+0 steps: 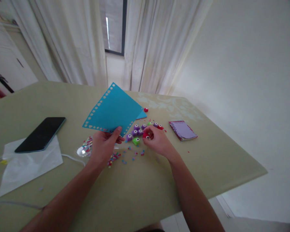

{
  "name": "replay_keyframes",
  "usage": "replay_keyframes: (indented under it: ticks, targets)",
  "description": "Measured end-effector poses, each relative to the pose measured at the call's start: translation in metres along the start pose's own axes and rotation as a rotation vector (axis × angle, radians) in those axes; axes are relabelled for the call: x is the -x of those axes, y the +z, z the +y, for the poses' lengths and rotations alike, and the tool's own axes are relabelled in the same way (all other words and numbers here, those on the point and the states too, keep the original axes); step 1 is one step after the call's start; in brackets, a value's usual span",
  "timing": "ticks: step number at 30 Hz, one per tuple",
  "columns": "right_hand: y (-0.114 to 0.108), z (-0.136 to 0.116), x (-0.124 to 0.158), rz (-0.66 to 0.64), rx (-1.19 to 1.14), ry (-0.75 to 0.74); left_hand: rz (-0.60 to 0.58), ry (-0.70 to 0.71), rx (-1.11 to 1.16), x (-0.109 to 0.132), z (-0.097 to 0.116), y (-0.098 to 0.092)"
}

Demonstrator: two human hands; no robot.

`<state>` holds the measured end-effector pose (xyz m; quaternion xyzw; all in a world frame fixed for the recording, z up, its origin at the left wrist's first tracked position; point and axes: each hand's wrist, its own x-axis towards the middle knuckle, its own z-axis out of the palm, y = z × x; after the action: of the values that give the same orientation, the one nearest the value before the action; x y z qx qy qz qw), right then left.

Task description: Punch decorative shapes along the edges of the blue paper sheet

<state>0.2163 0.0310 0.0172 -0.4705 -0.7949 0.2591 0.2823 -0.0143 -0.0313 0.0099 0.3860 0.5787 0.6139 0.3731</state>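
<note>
My left hand (103, 145) pinches the near corner of a blue paper sheet (113, 109), holding it tilted above the table; small shapes are punched out along two of its edges. My right hand (157, 140) is closed on a small red craft punch (146, 135). Beside it lie several more small punches, purple (134, 132), green (136, 141) and red (160, 127). One more red punch (146, 110) lies by the sheet's far corner. Coloured paper confetti (113, 158) is scattered under and between my hands.
A black phone (41, 133) rests on a white sheet (26, 164) at the left, with a white cable (72, 157) running past. A small stack of pink-edged cards (183, 130) lies to the right. The beige table (140, 190) ends near me and at the right.
</note>
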Motion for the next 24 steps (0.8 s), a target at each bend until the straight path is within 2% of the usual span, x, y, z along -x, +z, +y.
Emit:
replay_keyframes:
  ticks: [4,9,15,18,20,22,24]
  targets:
    - [0.004,-0.008,0.004,-0.115,0.264,-0.026,0.154,-0.009,0.023,-0.007,0.002,-0.007]
    - [0.018,-0.023,-0.003,-0.057,0.454,-0.037,0.273,0.010,0.095,-0.015,-0.003,-0.008]
    - [0.045,-0.041,-0.046,-0.116,0.546,-0.230,0.294,0.045,0.165,-0.016,-0.002,-0.005]
    - [0.060,-0.044,-0.074,-0.136,0.599,-0.211,0.281,0.041,0.159,-0.015,-0.001,-0.004]
    - [0.067,-0.044,-0.089,-0.216,0.620,-0.215,0.277,0.044,0.158,-0.015,-0.001,-0.003]
    - [0.070,-0.045,-0.096,-0.257,0.625,-0.215,0.273,0.029,0.148,-0.014,-0.001,-0.003]
    - [0.066,-0.047,-0.095,-0.213,0.592,-0.205,0.260,0.000,0.135,-0.013,0.000,-0.004]
